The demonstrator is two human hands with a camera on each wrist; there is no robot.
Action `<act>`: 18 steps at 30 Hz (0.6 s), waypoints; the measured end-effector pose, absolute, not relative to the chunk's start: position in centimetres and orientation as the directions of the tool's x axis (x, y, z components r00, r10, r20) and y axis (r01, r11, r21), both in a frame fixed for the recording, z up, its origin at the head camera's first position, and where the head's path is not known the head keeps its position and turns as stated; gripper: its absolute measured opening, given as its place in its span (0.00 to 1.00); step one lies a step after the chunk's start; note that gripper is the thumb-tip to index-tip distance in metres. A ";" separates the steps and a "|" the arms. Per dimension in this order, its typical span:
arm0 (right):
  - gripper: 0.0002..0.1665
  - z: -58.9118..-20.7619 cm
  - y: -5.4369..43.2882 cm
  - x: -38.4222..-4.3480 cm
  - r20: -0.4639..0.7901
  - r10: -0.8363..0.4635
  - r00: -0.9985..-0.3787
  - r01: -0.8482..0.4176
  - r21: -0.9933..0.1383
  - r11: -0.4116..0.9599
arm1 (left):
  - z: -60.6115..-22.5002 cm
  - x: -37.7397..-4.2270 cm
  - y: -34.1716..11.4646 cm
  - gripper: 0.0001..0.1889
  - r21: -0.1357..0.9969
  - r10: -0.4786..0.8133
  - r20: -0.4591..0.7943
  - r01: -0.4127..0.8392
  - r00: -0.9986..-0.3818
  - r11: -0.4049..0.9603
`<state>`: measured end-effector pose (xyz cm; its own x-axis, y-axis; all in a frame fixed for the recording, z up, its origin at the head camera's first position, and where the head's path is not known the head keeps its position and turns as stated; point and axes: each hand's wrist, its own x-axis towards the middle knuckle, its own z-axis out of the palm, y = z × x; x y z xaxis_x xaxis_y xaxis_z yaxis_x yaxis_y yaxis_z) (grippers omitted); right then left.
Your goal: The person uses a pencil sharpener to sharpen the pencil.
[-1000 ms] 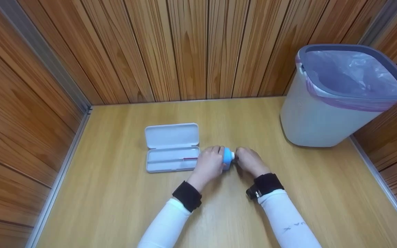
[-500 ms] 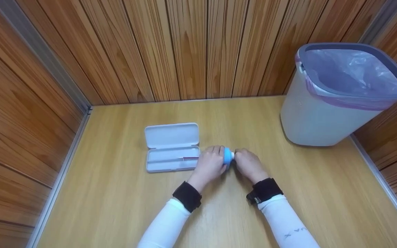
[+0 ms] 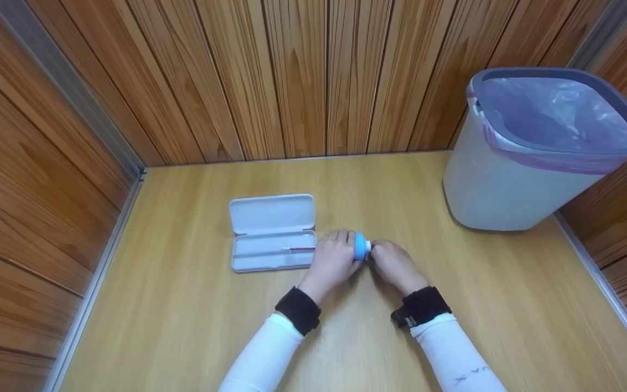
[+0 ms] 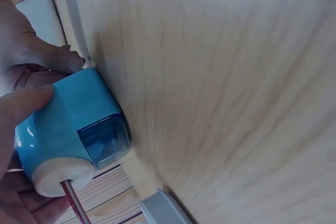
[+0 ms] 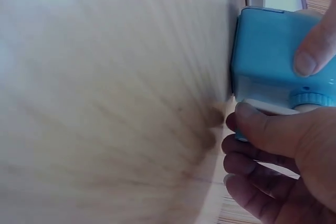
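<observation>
Looked like the sharpening step to me — left hand (image 3: 334, 257) fingers clamped round a blue sharpener (image 4: 73, 103) on the counter (image 3: 183, 326), red pencil (image 4: 77, 204) poking out of it, right hand (image 3: 396, 265) fingers pinching the crank (image 5: 270, 107). Next move, I figured, called for a firm left hold and smooth turning. Plank walls (image 3: 292, 76) boxed in the wood-grain counter — open pale case (image 3: 272, 215) at left, lined bin (image 3: 490, 185) back right.

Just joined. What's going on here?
A person's left hand holds a boxy blue plastic pencil sharpener, with a slim red pencil stuck in its round pale front. The right hand pinches its small crank handle. A pale rectangular hinged case lies open on the light wooden table.
</observation>
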<state>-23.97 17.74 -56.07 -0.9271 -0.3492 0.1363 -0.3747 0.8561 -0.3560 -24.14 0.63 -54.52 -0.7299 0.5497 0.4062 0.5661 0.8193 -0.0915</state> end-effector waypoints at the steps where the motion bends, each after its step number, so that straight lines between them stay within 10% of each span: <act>1: 0.08 -56.0 17.7 -23.9 0.127 -0.344 -0.930 -0.366 -0.380 0.849 | -54.5 -24.1 0.6 0.30 -0.093 0.551 0.400 0.565 -0.732 0.820; 18: 0.07 -54.8 18.0 -22.6 -0.005 -0.355 -0.935 -0.317 -0.439 0.841 | -54.2 -24.0 0.7 0.29 -0.106 0.549 0.363 0.552 -0.753 0.827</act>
